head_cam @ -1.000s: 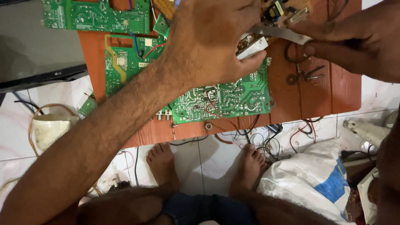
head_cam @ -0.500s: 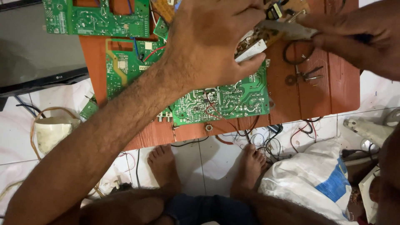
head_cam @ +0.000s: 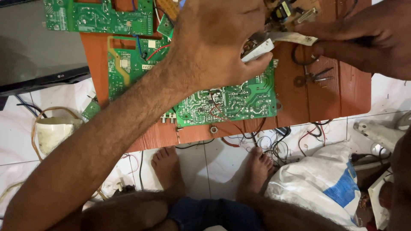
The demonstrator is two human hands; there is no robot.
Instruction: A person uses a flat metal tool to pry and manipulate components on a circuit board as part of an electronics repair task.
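- White floor tiles [head_cam: 214, 162] lie under a low reddish-brown wooden table [head_cam: 342, 98], its planks grooved, with bare feet below its near edge
- At the top of the table, the left hand [head_cam: 214, 42] curls its fingers shut on a small white rectangular part [head_cam: 259, 50], smooth and plastic-looking, pinched against a small brownish board [head_cam: 295, 10] studded with components (one carries a yellow-wrapped block)
- Just right of it, the right hand [head_cam: 372, 38] is closed around a dark handle; a pale flat strip [head_cam: 295, 38] juts from its fingers toward the white part and meets it, though what kind of tool it is I cannot tell
- Beneath both hands rests a green circuit board [head_cam: 233, 102], solder side up, glossy with silvery dots and pale traces, thin red wires crossing it
- A second green board [head_cam: 98, 17] lies at the far left of the table, cut with rectangular openings
- Small dark metal pliers [head_cam: 314, 78] lie on the bare wood right of the first board
- Off the table, a tangle of black and red wires [head_cam: 274, 141] spills over the tiles
- A white woven sack [head_cam: 325, 188] with a blue rectangular patch slumps at lower right
- A black flat screen [head_cam: 34, 51] sits at the left, matte and dark
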